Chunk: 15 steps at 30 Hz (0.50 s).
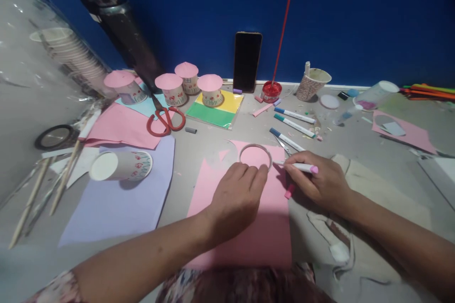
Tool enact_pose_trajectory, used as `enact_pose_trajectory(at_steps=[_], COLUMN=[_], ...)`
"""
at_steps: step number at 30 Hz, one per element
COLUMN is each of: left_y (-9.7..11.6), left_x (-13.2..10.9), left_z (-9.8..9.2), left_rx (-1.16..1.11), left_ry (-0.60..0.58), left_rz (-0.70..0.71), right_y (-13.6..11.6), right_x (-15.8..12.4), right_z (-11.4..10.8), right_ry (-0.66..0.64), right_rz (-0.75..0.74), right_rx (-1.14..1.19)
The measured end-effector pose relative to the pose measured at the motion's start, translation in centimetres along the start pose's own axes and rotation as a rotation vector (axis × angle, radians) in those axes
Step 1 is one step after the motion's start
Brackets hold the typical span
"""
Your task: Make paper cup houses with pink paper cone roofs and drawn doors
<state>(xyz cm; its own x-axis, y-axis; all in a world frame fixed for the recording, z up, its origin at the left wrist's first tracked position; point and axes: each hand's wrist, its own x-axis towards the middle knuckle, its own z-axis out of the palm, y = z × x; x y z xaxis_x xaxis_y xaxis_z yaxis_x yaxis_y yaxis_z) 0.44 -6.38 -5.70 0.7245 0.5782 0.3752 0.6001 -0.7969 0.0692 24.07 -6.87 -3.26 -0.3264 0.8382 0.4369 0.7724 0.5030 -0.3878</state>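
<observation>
A sheet of pink paper (pixel 270 227) with cut-away pieces along its top edge lies in front of me. On its upper part rests a thin round ring (pixel 255 146), and the curled fingers of my left hand (pixel 239 196) press it down at its near side. My right hand (pixel 320 177) grips a white marker with a pink end (pixel 302 166). The marker's tip points left at the ring's right edge; whether it touches the paper I cannot tell. A small pink marker cap (pixel 289 191) lies just below my right hand.
Small paper cups with pink cone tops (pixel 210 90) stand at the back left. Nearby are red-handled scissors (pixel 166 122), a cup lying on lilac paper (pixel 122 166) and a black flask (pixel 117 23). Several markers (pixel 294 130), a phone (pixel 248 61) and a red pot (pixel 271 92) are beyond my hands.
</observation>
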Motion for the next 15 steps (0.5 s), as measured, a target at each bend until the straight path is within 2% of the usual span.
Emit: enact_pose_trajectory(at_steps=[5,15], left_y=[0.0,-0.3], left_x=[-0.2,-0.1], left_z=[0.4,0.4], left_rx=[-0.064,-0.114], left_ry=[0.102,0.137], left_rz=[-0.040,-0.053], right_y=[-0.9,-2.2], right_x=[-1.3,-1.8], right_z=[0.4,1.5], right_ry=[-0.001,-0.084], right_rz=[-0.112,-0.249], right_rx=[-0.012,0.058])
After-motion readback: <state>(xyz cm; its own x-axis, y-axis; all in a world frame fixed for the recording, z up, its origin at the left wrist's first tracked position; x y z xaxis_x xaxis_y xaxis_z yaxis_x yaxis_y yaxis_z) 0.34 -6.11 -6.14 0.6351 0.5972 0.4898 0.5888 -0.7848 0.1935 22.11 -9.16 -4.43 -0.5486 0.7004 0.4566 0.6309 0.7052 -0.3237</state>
